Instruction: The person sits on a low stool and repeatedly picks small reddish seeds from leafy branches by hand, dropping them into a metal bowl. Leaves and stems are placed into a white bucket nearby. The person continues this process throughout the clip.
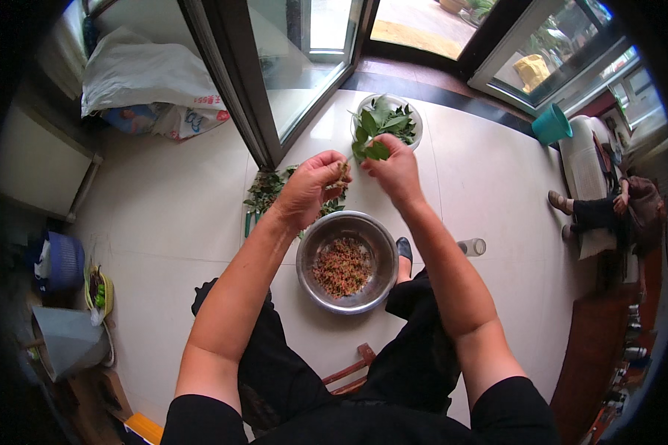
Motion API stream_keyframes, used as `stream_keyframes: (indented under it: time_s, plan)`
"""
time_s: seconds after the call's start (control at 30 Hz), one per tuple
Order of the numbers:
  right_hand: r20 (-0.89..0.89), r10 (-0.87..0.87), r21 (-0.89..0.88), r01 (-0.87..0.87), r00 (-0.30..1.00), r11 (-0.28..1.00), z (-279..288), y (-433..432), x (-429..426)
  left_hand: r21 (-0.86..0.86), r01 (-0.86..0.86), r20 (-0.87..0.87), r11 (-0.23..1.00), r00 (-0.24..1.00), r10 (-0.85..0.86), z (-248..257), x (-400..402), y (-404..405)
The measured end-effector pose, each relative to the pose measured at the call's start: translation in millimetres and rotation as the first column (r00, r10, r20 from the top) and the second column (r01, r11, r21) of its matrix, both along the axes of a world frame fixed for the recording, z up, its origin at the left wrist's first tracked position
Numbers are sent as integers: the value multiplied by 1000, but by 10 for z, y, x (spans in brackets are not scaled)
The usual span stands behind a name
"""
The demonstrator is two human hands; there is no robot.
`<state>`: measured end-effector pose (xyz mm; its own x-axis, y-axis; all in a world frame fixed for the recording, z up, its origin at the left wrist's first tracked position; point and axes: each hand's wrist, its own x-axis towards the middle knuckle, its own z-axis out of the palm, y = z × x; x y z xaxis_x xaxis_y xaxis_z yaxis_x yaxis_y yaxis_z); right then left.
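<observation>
My left hand holds a small cluster of peppercorn-like berries between thumb and fingers. A sprig of green leaves is pinched in my right hand, just right of the left one. Below both hands, a steel basin stands on the floor with a layer of reddish-green berries inside. Beyond the right hand, a pale bowl is heaped with loose green leaves. Partly behind my left hand and forearm lies a pile of leafy cuttings; green handles of some tool show beside it.
A glass door stands ajar ahead. A drinking glass lies on the floor at right. Farther right are a teal bin and a seated person. White sacks lie upper left; a blue basket and a dustpan stand left.
</observation>
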<state>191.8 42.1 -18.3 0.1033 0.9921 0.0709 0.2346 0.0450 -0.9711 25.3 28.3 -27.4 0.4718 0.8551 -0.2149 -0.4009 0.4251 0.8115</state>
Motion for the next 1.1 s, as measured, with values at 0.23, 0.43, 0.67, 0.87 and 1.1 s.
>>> stream_keyframes:
  time_s: [0.23,0.43,0.67,0.87,1.1]
  plan:
    - [144,596,-277,-546,790,791,53,-113,232,-171,-229,-31,958,973,227,-10,-131,54]
    - [379,404,-121,-388,833,914,131,-213,40,-215,-312,-143,925,947,286,-43,-117,45]
    - [114,248,145,-263,962,954,129,-193,-167,-174,-278,-202,945,949,242,-42,18,9]
    - [177,151,201,-186,973,962,71,-175,-191,-154,-268,-186,951,953,239,-54,29,-16]
    - [334,54,278,-153,941,948,43,-177,-218,-110,-250,-207,962,952,224,-37,64,-42]
